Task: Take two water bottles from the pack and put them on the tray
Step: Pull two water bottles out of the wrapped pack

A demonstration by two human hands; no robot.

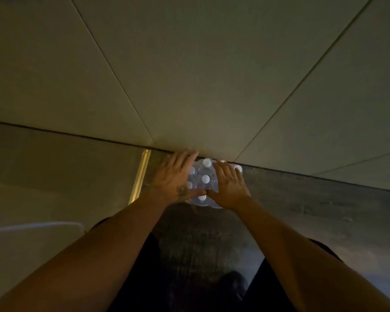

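Note:
A shrink-wrapped pack of water bottles (203,179) with white caps stands on the dark floor against the wall, straight below me. My left hand (175,176) lies flat on the pack's left side, fingers spread toward the wall. On the pack's right side rests my right hand (229,185), fingers spread over the caps. Both thumbs meet at the pack's near edge, by one white cap (202,197). Neither hand grips a single bottle. No tray that I can make out for certain.
A pale tiled wall (200,75) rises right behind the pack. A brass-coloured strip (140,176) runs on the floor to the left. A pale flat object with a rounded edge (32,230) sits at the lower left. My dark-clothed legs and shoe (232,284) are below.

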